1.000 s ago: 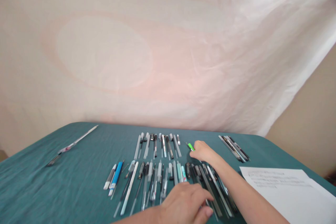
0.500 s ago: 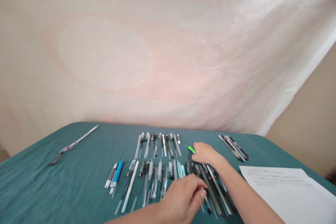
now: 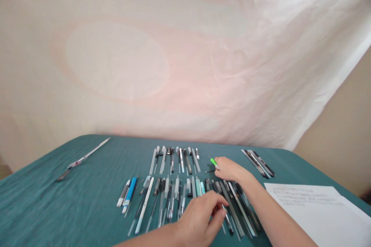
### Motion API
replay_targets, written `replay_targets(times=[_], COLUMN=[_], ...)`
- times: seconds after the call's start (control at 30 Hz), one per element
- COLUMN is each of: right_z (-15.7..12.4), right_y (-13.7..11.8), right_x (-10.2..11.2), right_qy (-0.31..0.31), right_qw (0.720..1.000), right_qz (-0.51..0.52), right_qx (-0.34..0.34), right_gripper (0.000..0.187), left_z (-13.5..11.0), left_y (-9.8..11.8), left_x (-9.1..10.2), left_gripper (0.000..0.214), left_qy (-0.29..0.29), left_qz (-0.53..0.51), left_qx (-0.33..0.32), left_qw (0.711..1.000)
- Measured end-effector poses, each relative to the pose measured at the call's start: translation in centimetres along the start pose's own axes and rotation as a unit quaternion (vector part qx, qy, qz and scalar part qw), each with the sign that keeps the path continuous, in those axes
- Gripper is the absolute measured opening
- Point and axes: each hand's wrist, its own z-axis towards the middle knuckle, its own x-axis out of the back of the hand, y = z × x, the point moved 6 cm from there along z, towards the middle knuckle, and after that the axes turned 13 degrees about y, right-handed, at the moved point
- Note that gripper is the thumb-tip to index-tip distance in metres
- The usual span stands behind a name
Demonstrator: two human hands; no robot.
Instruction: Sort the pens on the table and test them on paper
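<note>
In my right hand [image 3: 228,168], at the right of the back row, the fingers are closed round a small bright green pen-like piece [image 3: 213,161] with a thin tip pointing away. A thin dark rod [image 3: 210,171] shows beside those fingertips; whether it is held or lies on the cloth I cannot tell. My left hand [image 3: 201,216] hovers over the front row, its index finger and thumb apart with nothing visible between them. Under and around it lie several pens and loose pen parts, among them a white pen [image 3: 144,205] and clear barrels [image 3: 160,208].
Several pens and caps form a back row [image 3: 174,161] on the green tablecloth [image 3: 72,208]. A blue pen [image 3: 130,193] lies front left, a bundle of pens [image 3: 258,163] back right. Farther left is a long wrapped item [image 3: 87,156]. Written-on paper [image 3: 315,208] lies right.
The green piece has turned steeper in my right fingers and moved slightly right and up. The dark rod now shows lower, by the fingertips. My left hand stays nearly still.
</note>
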Motion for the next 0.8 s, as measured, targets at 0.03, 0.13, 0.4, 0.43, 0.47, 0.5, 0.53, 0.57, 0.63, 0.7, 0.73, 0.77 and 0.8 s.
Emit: replay_targets(times=[0.03,0.13,0.4,0.43,0.47,0.5,0.53,0.57,0.63,0.7,0.73,0.77,0.8], right_z=[0.0,-0.1,-0.3,-0.5,-0.7,-0.9,-1.1,-1.4,-1.8,-2.0,-2.1,-2.2,-2.2], right_y=[0.0,0.0,-0.6,-1.0,-1.6,-2.2,-3.0,-3.7,-5.2,-6.2,-6.5,-6.8,-6.9], right_x=[0.1,0.3,2.6,3.1,3.6,4.0,4.4,4.8,5.3,5.6,5.6,5.6,5.5], right_qy=[0.0,0.003,0.036,0.036,0.031,0.021,0.008,-0.005,-0.02,-0.023,-0.021,-0.02,-0.019], right_qw=[1.0,1.0,0.995,0.989,0.978,0.957,0.929,0.898,0.854,0.837,0.835,0.835,0.836], right_qz=[0.004,0.017,0.09,0.138,0.206,0.287,0.369,0.439,0.519,0.546,0.549,0.549,0.548], right_qx=[0.005,0.016,0.028,0.03,0.031,0.03,0.028,0.025,0.022,0.022,0.022,0.023,0.025], right_gripper=[0.021,0.018,0.01,0.01,0.01,0.009,0.008,0.007,0.007,0.007,0.007,0.006,0.006], left_z=[0.0,0.0,0.4,0.5,0.6,0.7,0.8,0.8,0.9,1.0,1.0,1.0,0.9], left_y=[0.0,0.0,-2.1,-2.7,-3.2,-3.7,-4.1,-4.3,-4.5,-4.5,-4.4,-4.4,-4.4], left_x=[0.0,0.2,-0.2,-0.1,0.0,0.1,0.1,0.1,-0.1,-0.4,-0.5,-0.6,-0.6], left_gripper=[0.02,0.02,0.018,0.019,0.02,0.022,0.025,0.027,0.03,0.031,0.032,0.032,0.033], left_qy=[-0.001,0.004,0.082,0.107,0.134,0.158,0.176,0.189,0.195,0.191,0.19,0.19,0.193], left_qz=[-0.003,-0.013,-0.109,-0.133,-0.157,-0.182,-0.207,-0.232,-0.282,-0.333,-0.352,-0.366,-0.372], left_qx=[0.001,0.005,0.09,0.11,0.128,0.143,0.154,0.163,0.177,0.198,0.211,0.224,0.236], left_qw=[1.0,1.0,0.987,0.979,0.97,0.96,0.95,0.94,0.922,0.902,0.892,0.883,0.877])
